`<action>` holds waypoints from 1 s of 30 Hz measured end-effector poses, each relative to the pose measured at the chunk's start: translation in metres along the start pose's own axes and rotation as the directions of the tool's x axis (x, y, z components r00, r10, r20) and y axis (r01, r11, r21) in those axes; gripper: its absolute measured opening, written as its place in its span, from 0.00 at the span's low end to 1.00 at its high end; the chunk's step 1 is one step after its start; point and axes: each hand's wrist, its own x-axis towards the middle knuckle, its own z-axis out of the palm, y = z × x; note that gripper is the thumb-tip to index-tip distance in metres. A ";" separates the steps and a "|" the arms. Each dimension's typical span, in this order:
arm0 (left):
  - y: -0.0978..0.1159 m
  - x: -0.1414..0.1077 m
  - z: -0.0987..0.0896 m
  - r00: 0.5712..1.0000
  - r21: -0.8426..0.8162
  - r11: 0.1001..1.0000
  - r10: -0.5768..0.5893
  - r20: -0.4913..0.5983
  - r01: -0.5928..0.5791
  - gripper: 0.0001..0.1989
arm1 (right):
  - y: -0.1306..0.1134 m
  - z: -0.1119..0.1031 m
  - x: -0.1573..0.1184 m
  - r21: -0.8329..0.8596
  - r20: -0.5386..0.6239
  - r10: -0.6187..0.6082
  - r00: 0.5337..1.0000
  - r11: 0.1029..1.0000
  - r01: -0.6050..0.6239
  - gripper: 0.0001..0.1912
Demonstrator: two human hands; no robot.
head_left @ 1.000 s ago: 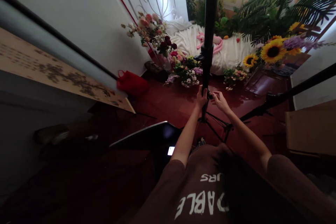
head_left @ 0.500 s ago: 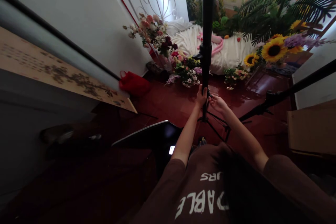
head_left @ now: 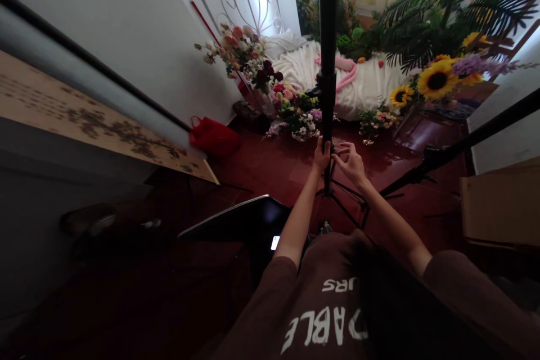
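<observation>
A black tripod stand (head_left: 328, 39) rises upright in front of me, its thin legs spread on the floor below. My left hand (head_left: 322, 156) is closed round its pole, low down. Just to the right, my right hand (head_left: 351, 165) pinches the small dark knob (head_left: 334, 151) on the pole's side between thumb and forefinger. Its other fingers stick out, away from the pole. Higher on the pole sits a clamp collar (head_left: 327, 80), which neither hand touches.
A second black pole (head_left: 464, 146) slants in from the right, near a cardboard box (head_left: 502, 202). To the left are a dark screen (head_left: 248, 216), a red bag (head_left: 214, 136) and a hanging scroll (head_left: 105, 124). Sunflowers (head_left: 436, 80) and other flowers stand before a white-draped bed (head_left: 371, 87).
My right hand has turned at the knob: its palm showed and its fingers were curled, and now its back is up with the outer fingers raised. The left hand keeps its hold.
</observation>
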 end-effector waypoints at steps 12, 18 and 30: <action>-0.001 0.000 0.001 1.000 -0.021 1.000 0.008 -0.009 -0.008 0.25 | 0.006 0.007 0.012 0.092 0.026 0.096 0.995 0.991 -0.098 0.21; 0.001 -0.002 0.003 0.998 -0.038 0.997 0.061 -0.018 -0.062 0.27 | 0.012 0.009 0.015 0.168 0.027 0.113 0.993 0.979 -0.115 0.22; 0.014 -0.028 0.016 0.974 0.031 1.000 0.003 -0.225 0.004 0.31 | 0.036 -0.032 -0.048 0.392 0.359 0.280 0.890 0.821 -0.416 0.31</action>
